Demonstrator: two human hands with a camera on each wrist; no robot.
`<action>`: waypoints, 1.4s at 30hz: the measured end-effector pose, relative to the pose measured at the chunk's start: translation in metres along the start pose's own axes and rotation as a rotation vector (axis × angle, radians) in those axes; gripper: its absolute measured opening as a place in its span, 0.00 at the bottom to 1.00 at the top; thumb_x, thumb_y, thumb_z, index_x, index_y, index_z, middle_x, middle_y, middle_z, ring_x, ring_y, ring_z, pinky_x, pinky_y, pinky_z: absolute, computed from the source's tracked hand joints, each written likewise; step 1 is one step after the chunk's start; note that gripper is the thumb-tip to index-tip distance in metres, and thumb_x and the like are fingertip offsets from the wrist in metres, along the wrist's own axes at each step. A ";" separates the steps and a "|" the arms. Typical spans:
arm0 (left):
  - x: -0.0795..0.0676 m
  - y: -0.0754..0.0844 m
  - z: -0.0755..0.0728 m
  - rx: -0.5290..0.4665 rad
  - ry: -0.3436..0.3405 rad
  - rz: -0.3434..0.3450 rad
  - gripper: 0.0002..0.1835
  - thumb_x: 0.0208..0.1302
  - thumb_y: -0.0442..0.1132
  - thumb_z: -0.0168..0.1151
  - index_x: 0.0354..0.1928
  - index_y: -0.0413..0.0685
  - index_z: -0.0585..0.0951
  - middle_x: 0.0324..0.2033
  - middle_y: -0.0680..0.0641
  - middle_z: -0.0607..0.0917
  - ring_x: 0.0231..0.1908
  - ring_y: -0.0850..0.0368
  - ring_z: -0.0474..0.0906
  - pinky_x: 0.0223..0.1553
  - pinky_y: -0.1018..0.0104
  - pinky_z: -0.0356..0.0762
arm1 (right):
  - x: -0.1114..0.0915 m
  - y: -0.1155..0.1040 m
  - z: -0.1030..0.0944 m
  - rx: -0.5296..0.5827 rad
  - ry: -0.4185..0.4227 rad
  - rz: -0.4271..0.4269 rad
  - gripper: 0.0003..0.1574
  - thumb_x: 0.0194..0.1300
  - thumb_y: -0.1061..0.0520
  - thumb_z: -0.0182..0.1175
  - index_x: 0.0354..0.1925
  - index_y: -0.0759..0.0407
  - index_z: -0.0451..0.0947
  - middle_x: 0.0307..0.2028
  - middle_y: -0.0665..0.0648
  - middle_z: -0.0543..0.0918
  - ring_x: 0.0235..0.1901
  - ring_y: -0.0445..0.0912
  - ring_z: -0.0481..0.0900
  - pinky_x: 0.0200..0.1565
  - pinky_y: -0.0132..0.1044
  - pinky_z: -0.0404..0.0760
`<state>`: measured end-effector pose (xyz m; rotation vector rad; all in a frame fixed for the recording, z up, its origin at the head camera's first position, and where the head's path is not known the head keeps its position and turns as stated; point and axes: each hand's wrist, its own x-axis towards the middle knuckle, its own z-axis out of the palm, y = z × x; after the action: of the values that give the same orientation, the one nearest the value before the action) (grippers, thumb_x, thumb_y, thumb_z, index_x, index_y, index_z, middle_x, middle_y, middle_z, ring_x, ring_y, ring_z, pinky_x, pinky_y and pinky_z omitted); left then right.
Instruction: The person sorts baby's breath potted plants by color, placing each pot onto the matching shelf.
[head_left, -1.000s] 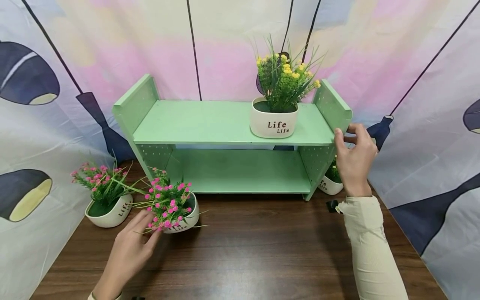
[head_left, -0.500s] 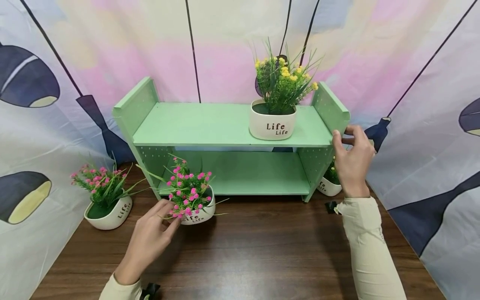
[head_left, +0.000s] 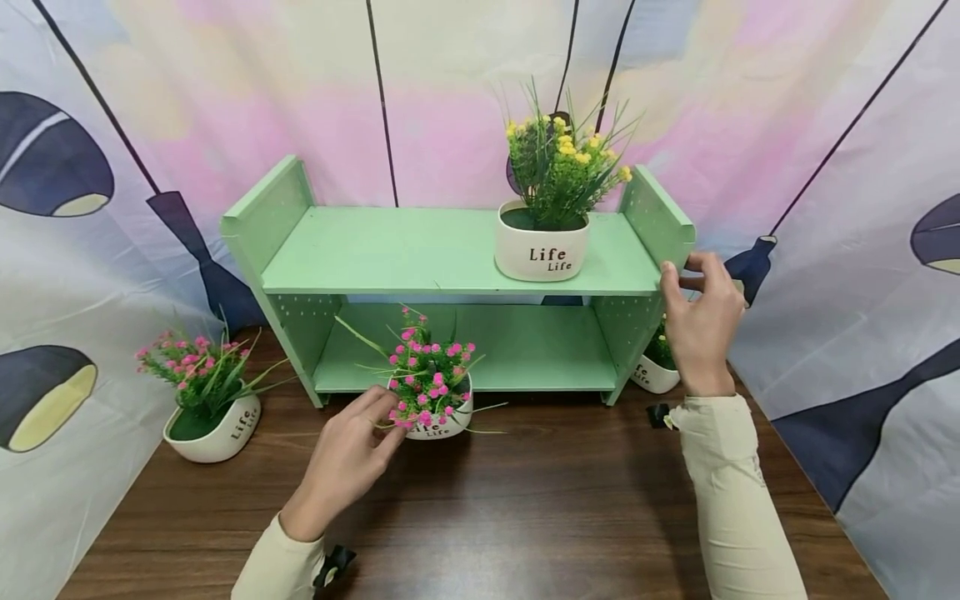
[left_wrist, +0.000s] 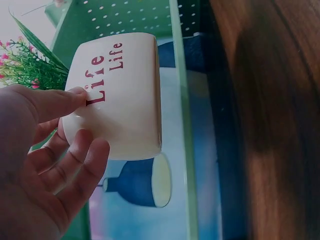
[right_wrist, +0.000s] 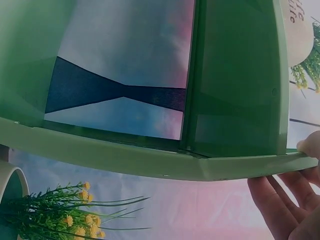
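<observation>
From the head view, I see the left hand (head_left: 348,450) holding the pink-flowered pot (head_left: 433,392) just in front of the green shelf (head_left: 405,250), its leaves crossing the lower board from here; a shadow on the desk (head_left: 555,508) suggests it is lifted. The right hand (head_left: 701,325) grips the shelf's right side panel, near the yellow-flowered pot (head_left: 551,208) on the top board. Another pink-flowered plant (head_left: 213,417) stands on the desk at the left. I take the step in hand to be carrying this pot to the shelf; which board is meant, I cannot tell. From the left wrist, the thumb presses the lettered wall; the finger opposing it is hidden, and two others curl beside the pot. The next move calls for a level lift past the front edge, leaves kept off the upper board. From the right wrist, thumb and fingers pinch the panel's edge from both sides, seemingly steadying it.
</observation>
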<state>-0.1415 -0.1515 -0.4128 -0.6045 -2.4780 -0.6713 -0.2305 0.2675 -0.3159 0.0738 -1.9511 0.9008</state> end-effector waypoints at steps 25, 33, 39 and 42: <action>0.045 0.039 0.039 -0.096 -0.053 0.064 0.09 0.64 0.33 0.75 0.45 0.46 0.87 0.42 0.53 0.85 0.35 0.58 0.82 0.33 0.64 0.81 | 0.000 0.001 0.000 0.001 -0.001 -0.018 0.18 0.77 0.56 0.64 0.52 0.72 0.81 0.49 0.71 0.86 0.43 0.65 0.88 0.45 0.58 0.78; 0.060 0.046 0.056 -0.167 -0.072 0.053 0.09 0.65 0.35 0.75 0.45 0.46 0.87 0.41 0.53 0.85 0.36 0.58 0.84 0.35 0.63 0.81 | 0.001 0.001 0.000 0.007 0.001 -0.011 0.16 0.76 0.58 0.65 0.50 0.72 0.81 0.48 0.71 0.86 0.42 0.66 0.88 0.52 0.64 0.76; 0.069 0.052 0.067 -0.201 -0.098 0.055 0.08 0.66 0.36 0.75 0.45 0.47 0.87 0.40 0.54 0.85 0.37 0.60 0.84 0.35 0.64 0.80 | 0.001 0.001 0.000 -0.001 -0.003 -0.010 0.16 0.76 0.57 0.65 0.50 0.71 0.82 0.49 0.70 0.86 0.42 0.66 0.88 0.53 0.66 0.75; 0.072 0.056 0.070 -0.215 -0.111 0.058 0.07 0.67 0.36 0.74 0.44 0.47 0.87 0.39 0.54 0.84 0.37 0.59 0.83 0.35 0.63 0.79 | 0.001 0.000 0.000 -0.002 -0.002 -0.009 0.16 0.76 0.57 0.65 0.50 0.71 0.82 0.48 0.70 0.86 0.42 0.66 0.88 0.54 0.66 0.75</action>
<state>-0.1926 -0.0489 -0.4057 -0.8104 -2.4971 -0.9116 -0.2315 0.2679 -0.3155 0.0829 -1.9522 0.8929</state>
